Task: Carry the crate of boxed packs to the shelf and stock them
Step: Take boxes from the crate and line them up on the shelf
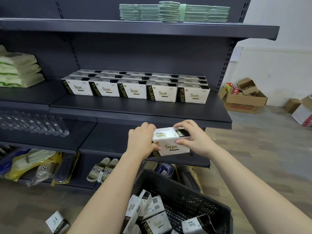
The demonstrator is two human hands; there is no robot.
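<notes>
1. Both hands hold one boxed pack (170, 143). The left hand (141, 141) is curled round its left end. The right hand (191, 135) has its fingers over the top edge and its thumb on the printed front. Judgement: gripping both ends keeps the pack square and its label facing outward, ready for shelving.
2. The pack is in the air between the hands, tilted slightly and touching no shelf.
3. The crate (185, 196) sits below the hands, near the forearms, so each pick is short. The remaining packs (152, 211) in it lie jumbled at mixed angles.
4. Above and beyond the hands, the target shelf (118, 105) carries stocked packs (135, 89) in neat rows, labels forward. Bare board remains in front of them and to the left.
5. One stray pack (56, 222) lies on the floor, below and left of the left forearm, outside the crate.
6. Judgement: stocking is mid-way. The next lift must clear the shelf lip.
</notes>
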